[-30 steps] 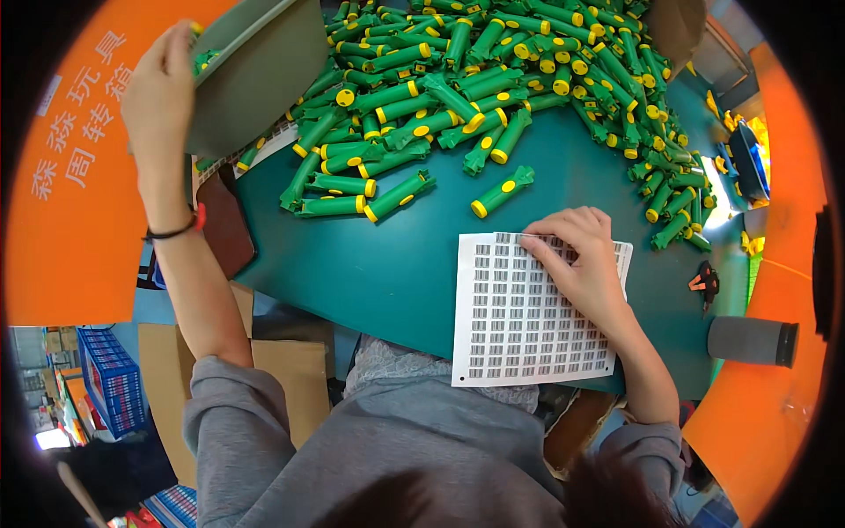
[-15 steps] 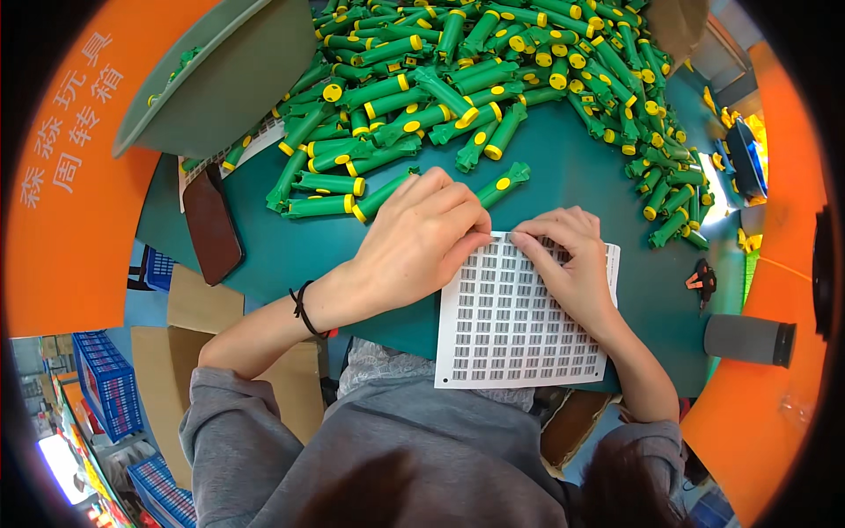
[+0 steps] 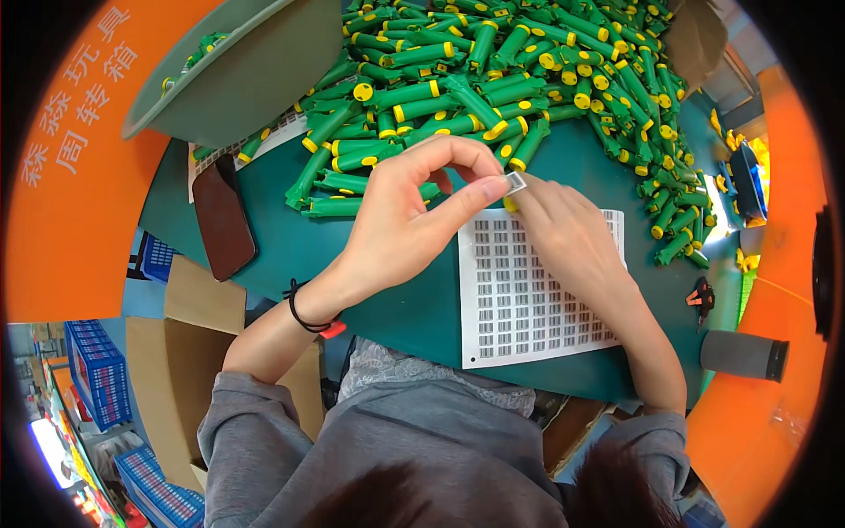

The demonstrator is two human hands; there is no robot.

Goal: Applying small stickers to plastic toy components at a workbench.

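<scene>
A small white-and-grey sticker (image 3: 517, 183) is pinched at the thumb tip of my left hand (image 3: 414, 198), which is raised over the table. My right hand (image 3: 568, 224) is closed, back upward, over a green toy tube; only its yellow end (image 3: 510, 203) shows beside the fingers, and the rest is hidden. Both hands meet just above the top edge of a white sticker sheet (image 3: 480, 352) printed with rows of small grey labels. My right forearm crosses the sheet's right side.
Many green tubes with yellow ends (image 3: 493, 62) are heaped at the back of the green table (image 3: 396, 308). A grey-green basin (image 3: 238, 79) stands back left, beside a brown phone-shaped case (image 3: 222, 224). At right lie a grey cylinder (image 3: 744, 355) and a small black-and-orange tool (image 3: 701, 299).
My left hand has lifted off the sheet with a sticker in its pinch. My right hand has let go of the sheet's top edge and reached forward onto a green tube.
</scene>
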